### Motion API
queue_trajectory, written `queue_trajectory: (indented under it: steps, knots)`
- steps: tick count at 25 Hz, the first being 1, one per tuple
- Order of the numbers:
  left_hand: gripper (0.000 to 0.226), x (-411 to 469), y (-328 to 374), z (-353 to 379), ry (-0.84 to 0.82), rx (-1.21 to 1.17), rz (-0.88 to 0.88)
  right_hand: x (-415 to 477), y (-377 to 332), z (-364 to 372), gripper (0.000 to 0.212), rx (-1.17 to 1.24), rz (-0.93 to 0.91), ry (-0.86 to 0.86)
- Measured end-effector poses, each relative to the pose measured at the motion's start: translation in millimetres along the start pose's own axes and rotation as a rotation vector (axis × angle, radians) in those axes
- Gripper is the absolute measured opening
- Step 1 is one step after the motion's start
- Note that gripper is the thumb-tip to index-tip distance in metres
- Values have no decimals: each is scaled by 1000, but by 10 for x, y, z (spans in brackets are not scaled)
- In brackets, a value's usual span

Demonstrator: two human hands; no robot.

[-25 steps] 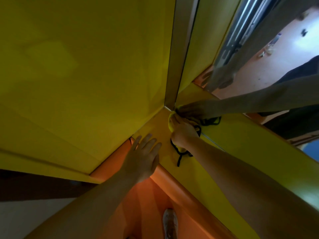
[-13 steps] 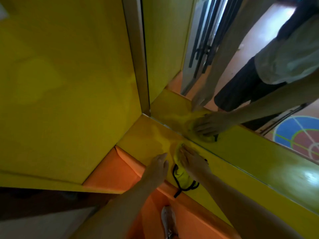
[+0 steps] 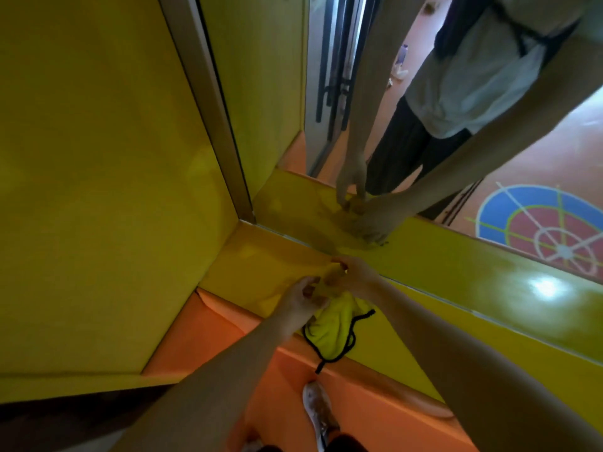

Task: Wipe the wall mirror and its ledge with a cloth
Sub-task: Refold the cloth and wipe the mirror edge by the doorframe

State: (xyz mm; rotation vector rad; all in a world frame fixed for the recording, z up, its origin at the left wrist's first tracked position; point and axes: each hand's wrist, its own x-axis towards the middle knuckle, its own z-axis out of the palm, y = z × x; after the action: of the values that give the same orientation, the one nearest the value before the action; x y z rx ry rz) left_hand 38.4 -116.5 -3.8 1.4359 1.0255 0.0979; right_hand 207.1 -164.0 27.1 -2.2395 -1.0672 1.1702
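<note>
A yellow cloth (image 3: 332,324) with a black edge and a dangling black loop lies bunched on the yellow ledge (image 3: 261,272) below the wall mirror (image 3: 440,141). My left hand (image 3: 298,300) and my right hand (image 3: 354,275) both pinch the cloth's upper part just in front of the glass, fingers curled on the fabric. The lower part of the cloth hangs over the ledge's front edge. The mirror reflects both hands, the forearms and the person's body.
A yellow wall panel (image 3: 98,158) meets the mirror's metal frame (image 3: 208,109) at the left corner. An orange padded base (image 3: 359,402) runs under the ledge. My shoe (image 3: 318,409) stands on the floor below.
The cloth and my right hand have moved from the corner rightward along the ledge. My left hand left the ledge surface and took hold of the cloth. The view tilted up.
</note>
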Motion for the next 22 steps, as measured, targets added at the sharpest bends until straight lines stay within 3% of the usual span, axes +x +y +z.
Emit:
queue_trajectory:
  steps: [3,6,8,12,15,18,20,22]
  knots:
    - [31,-178,94,-225,-61,203,131,-374,-220,-166,22,-165,-69,94]
    - [65,33,-199,-443,-103,333,186,-856,-514,-311,27,-169,-155,286]
    - [73,-151,-65,-579,-62,435,232,-1174,-669,-437,27,-87,-144,398]
    - [35,-710,740,-877,-27,339,362,-1585,-638,-651,25,-26,-68,500]
    - [41,-740,993,-998,-94,354,347,-1790,-473,-595,25,171,-46,510]
    - [31,-573,1029,-872,-171,449,281,-1724,-194,-462,19,206,35,528]
    - [34,-335,1001,-687,-118,585,256,-1403,47,-399,31,161,137,495]
    - [48,-33,885,-466,93,855,252,-999,304,-249,59,-14,234,396]
